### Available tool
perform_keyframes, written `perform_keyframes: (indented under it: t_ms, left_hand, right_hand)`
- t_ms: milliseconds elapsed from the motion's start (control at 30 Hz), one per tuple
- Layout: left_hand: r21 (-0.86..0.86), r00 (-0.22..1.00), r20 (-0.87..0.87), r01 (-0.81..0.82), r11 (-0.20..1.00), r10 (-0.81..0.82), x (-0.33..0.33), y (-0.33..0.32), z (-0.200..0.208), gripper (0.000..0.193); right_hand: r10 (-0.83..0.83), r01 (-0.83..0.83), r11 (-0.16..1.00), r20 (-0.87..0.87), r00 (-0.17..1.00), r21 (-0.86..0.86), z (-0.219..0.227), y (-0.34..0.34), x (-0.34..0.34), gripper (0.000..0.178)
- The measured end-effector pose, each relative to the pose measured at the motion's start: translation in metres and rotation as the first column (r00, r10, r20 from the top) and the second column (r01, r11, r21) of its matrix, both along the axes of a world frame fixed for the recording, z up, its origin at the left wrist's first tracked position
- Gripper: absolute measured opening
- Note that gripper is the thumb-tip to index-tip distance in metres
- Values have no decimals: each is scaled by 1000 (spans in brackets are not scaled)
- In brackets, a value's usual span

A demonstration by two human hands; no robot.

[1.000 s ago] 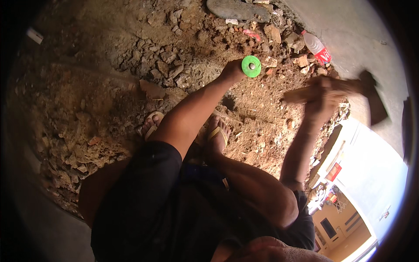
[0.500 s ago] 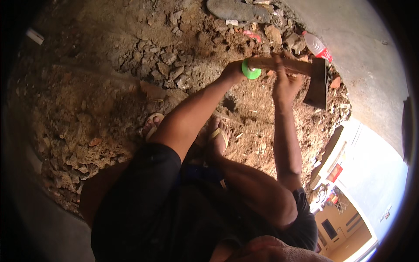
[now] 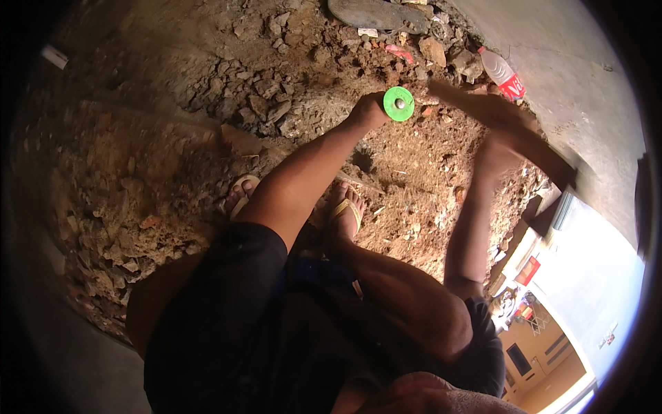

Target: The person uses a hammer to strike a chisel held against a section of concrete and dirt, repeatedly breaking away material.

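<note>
My left hand (image 3: 369, 110) is closed round a chisel, mostly hidden below its round green hand guard (image 3: 392, 113). The chisel's metal striking end (image 3: 400, 104) shows in the middle of the guard. Off to the right, my right hand (image 3: 509, 131) grips the wooden handle of a hatchet (image 3: 548, 157). The hatchet is blurred by motion, with its head at the far right, apart from the chisel. Broken, stony earth (image 3: 414, 162) lies beneath both hands.
My sandalled feet (image 3: 348, 207) stand on the dirt just below the chisel. Stone rubble (image 3: 265, 96) lies to its left. A plastic bottle (image 3: 500, 72) with a red label rests by the concrete edge (image 3: 552, 62). An old shoe sole (image 3: 379, 15) lies at the far side.
My right hand has swung the hatchet to the right and nearer me, away from the chisel. My left hand has stayed in place, and the green guard now faces up more fully.
</note>
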State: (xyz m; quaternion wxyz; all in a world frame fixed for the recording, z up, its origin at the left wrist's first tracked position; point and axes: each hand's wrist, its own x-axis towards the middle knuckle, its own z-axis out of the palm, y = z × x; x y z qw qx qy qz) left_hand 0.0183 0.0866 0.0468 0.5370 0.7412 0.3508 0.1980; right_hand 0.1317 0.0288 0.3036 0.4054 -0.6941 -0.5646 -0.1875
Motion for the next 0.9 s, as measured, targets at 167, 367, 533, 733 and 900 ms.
perform_keyframes:
  t_ms: [167,367,533,733,900]
  left_hand:
    - [36,998,-45,-40,999,41,-1,-2,-36,40]
    - [155,974,195,-144,977,113,-8,-4,-12,32]
    - [-17,991,121,-54,998,55,7,-7,-5,34]
    - [-132,997,-75,-11,991,1,-2,0,-19,43]
    - [-147,997,-80,-11,989,-1,0,6,8,39]
  right_hand:
    - [182,-203,979,-477,860,8,-30,16,10,15]
    - [506,-338,831,-351,788,441,114,24,29,20]
    - [83,-88,977,-36,996,-194,-19,-9,6,26]
    - [91,-294,951,-827,555,-93,-36,4,-13,42]
    - [113,-466,883,-934,338,-62,-25,-8,9,46]
